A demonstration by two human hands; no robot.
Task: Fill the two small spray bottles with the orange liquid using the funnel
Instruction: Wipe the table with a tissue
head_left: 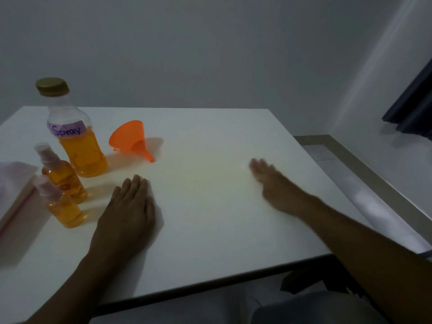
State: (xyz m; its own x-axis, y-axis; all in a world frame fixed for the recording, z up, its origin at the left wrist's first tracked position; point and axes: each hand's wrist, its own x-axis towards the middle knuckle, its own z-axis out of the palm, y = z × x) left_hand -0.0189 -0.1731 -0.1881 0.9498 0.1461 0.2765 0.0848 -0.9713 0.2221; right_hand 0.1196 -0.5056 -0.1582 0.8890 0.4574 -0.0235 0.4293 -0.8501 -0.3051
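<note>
Two small spray bottles stand at the left of the white table (210, 206), both holding orange liquid and capped: the far one (61, 174) and the near one (62, 206). Behind them stands a large bottle (77, 141) labelled "Spray", half full of orange liquid, with a gold cap on. An orange funnel (129, 139) lies on its side to the right of it. My left hand (131, 206) rests flat on the table, just right of the small bottles, holding nothing. My right hand (271, 181), blurred, lies flat further right, fingers apart, empty.
White tissue or paper (14, 181) lies at the table's left edge over a pale strip. The table's right edge meets a ledge (374, 183) by the wall. A dark curtain (413, 108) hangs at the far right.
</note>
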